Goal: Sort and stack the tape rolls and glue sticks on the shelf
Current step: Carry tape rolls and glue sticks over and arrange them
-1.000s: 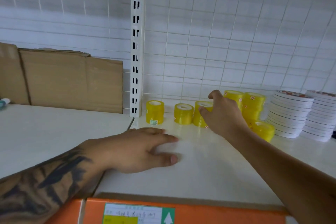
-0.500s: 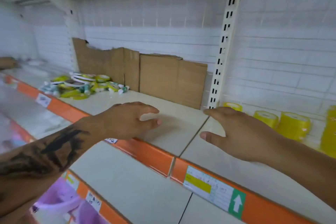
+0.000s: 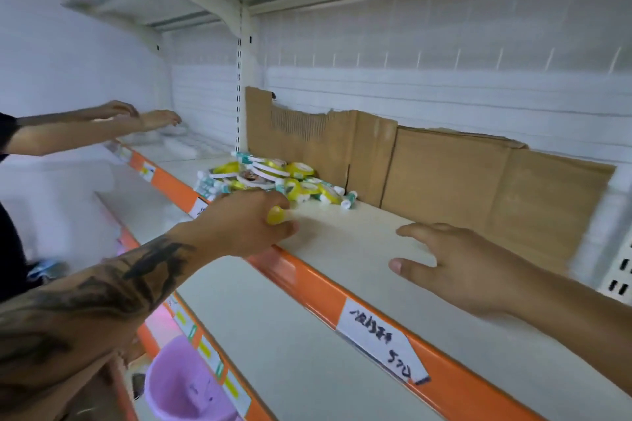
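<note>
Yellow tape rolls and white-capped glue sticks lie jumbled in a pile point(image 3: 273, 181) on the cream shelf point(image 3: 359, 239), against the torn cardboard sheet point(image 3: 444, 174) that lines the back wall. The left hand point(image 3: 246, 225), on a tattooed forearm, sits at the near edge of that pile with its fingers curled round a small yellow tape roll point(image 3: 275, 215), which shows only between thumb and forefinger. The rest of the pile lies just behind this hand, towards the back of the shelf.

The right hand point(image 3: 458, 263) is well apart from the pile, further right along the same shelf, with fingers spread and relaxed just over the bare surface, holding nothing; whether the fingertips touch the shelf cannot be told. An orange price strip point(image 3: 342, 294) runs along the shelf's front edge, carrying a handwritten white label point(image 3: 379, 338) below the right hand.

At far left, another person's arms point(image 3: 102, 126) reach onto the next shelf bay, beyond the slotted white upright point(image 3: 238, 85). A lilac plastic item point(image 3: 178, 386) sits on a lower shelf.
</note>
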Action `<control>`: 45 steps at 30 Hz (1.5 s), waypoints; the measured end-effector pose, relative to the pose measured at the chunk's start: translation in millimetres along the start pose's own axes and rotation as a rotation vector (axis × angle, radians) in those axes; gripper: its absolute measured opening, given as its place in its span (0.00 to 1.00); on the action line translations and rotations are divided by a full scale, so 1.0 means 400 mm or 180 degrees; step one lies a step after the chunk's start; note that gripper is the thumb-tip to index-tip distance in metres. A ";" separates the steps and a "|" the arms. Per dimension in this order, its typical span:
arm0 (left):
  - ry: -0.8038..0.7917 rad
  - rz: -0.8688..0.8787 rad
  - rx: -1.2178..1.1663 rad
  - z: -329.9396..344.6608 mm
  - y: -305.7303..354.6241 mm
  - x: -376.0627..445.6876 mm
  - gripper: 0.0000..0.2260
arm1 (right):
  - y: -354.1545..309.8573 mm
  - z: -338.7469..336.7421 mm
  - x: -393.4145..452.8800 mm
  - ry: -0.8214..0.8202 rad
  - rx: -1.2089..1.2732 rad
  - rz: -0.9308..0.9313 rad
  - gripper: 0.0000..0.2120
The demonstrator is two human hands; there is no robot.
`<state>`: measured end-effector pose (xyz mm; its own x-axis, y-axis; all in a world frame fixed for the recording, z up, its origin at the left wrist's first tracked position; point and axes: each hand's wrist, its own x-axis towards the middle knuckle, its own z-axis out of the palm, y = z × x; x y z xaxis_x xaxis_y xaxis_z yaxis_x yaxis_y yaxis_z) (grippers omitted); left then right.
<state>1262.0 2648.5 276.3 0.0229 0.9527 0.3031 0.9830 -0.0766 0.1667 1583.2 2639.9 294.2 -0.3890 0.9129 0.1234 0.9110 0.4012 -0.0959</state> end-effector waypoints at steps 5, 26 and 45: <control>0.0282 0.0345 0.0467 0.017 -0.064 0.142 0.21 | -0.074 0.043 0.212 0.0079 0.0113 0.0127 0.32; 0.0269 -0.0016 0.0639 0.075 -0.068 0.306 0.21 | -0.084 0.126 0.450 0.0501 0.0012 0.0743 0.05; 0.0462 0.0979 -0.1067 0.035 0.273 0.079 0.17 | 0.064 -0.032 -0.141 0.0902 0.0090 0.0914 0.10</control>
<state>1372.7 2674.4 290.9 0.2545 0.8219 0.5096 0.8212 -0.4620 0.3350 1630.2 2597.6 297.5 -0.0626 0.9329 0.3547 0.9714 0.1385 -0.1928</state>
